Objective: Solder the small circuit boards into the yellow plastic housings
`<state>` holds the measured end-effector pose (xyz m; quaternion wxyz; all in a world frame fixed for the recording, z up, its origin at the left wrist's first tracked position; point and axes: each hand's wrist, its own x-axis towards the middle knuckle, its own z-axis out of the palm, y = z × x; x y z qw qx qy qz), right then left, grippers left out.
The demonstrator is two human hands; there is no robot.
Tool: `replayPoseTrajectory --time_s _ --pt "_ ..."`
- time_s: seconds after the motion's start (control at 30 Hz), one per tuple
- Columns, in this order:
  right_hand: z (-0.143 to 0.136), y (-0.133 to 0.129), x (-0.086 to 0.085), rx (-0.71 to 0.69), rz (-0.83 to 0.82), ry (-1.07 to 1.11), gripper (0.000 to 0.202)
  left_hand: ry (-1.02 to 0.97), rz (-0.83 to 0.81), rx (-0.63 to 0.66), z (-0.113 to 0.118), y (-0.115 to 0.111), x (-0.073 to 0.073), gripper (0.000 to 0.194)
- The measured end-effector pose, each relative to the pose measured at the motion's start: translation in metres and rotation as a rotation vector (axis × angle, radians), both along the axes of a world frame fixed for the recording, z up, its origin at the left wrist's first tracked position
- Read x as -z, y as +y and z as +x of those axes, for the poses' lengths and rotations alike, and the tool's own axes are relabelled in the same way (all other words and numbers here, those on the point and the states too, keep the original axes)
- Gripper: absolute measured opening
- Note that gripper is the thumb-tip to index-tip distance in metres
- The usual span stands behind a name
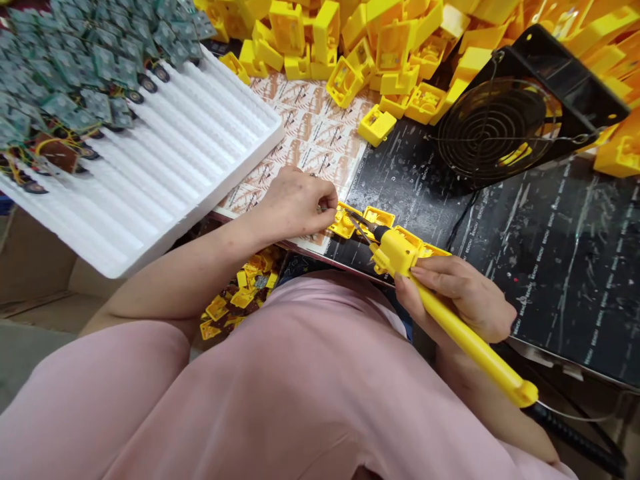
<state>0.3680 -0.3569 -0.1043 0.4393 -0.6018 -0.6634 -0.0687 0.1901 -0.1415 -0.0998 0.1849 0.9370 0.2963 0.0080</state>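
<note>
My right hand (pixel 463 297) is wrapped round the long handle of a yellow soldering iron (pixel 460 337). Its dark metal tip points left and reaches the small open yellow housing (pixel 343 221) at the table edge. At that housing's left side my left hand (pixel 303 203) is closed, thumb and forefinger pinched together; what they hold, if anything, is hidden. A second yellow housing (pixel 380 217) lies just right of the tip. Further yellow housings (pixel 425 247) sit behind the iron's head, partly covered by it.
A white foam tray (pixel 200 157) with many green circuit boards (pixel 100 67) stands at left. Yellow cases (pixel 390 40) are heaped along the back. A black fan (pixel 500 127) with a wire guard stands back right. More yellow pieces (pixel 243 297) lie below the table edge.
</note>
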Motion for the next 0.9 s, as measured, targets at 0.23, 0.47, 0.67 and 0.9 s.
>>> replayPoseTrajectory --time_s 0.23,0.47,0.67,0.9 --pt "-0.001 0.01 -0.004 -0.046 0.039 -0.109 0.028 0.074 0.004 0.032 0.006 0.003 -0.008 0.025" --pt "0.007 0.011 -0.012 -0.131 -0.006 -0.114 0.027 0.163 -0.016 0.028 0.012 0.003 -0.019 0.021" --pt "0.005 0.001 -0.01 -0.051 -0.033 -0.027 0.026 0.252 -0.008 -0.005 0.016 0.001 -0.023 0.025" --pt "0.002 0.015 -0.006 -0.099 0.003 -0.165 0.017 0.278 -0.023 -0.033 0.018 0.0 -0.024 0.025"
